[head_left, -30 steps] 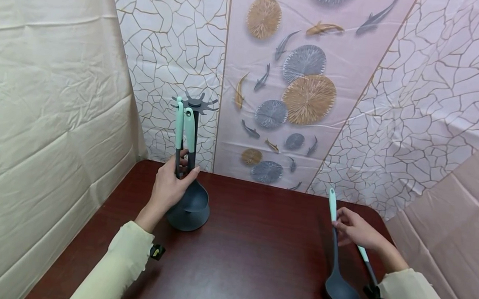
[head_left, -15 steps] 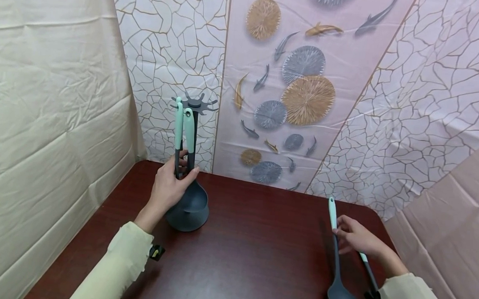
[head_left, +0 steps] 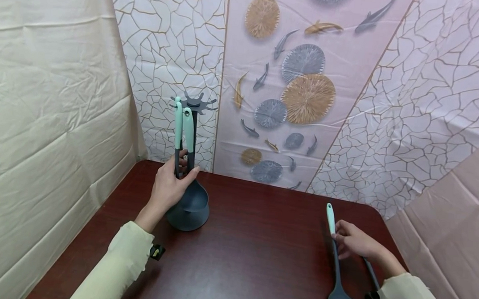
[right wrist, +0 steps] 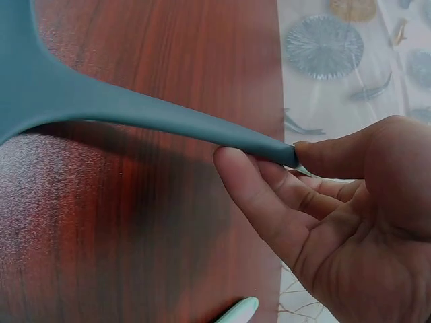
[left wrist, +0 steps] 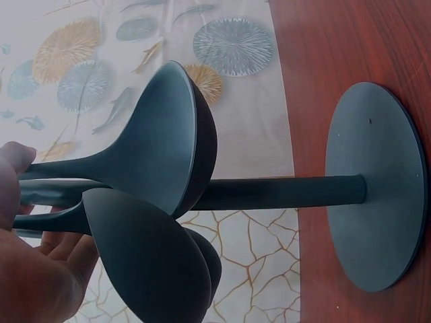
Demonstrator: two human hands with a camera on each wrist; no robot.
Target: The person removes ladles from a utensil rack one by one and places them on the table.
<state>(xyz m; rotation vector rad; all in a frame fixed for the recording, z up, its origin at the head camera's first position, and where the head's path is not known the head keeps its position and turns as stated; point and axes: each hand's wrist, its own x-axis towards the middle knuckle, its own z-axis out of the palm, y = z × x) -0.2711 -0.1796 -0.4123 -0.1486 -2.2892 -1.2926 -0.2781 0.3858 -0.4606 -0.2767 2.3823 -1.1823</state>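
Matte blue-grey stem, mint-green handle: this long utensil (head_left: 336, 266) slants over the right side of the dark red table (head_left: 255, 248), its broad head cut off at the bottom of the head view. The right hand (head_left: 354, 241) has it in a tight pinch where handle meets stem, thumb against fingertips. Across on the far left, the left hand (head_left: 169, 183) reaches forward, curled firmly round 2 hanging utensils (head_left: 189, 131), thumb in front, on the upright stand (head_left: 187, 223).
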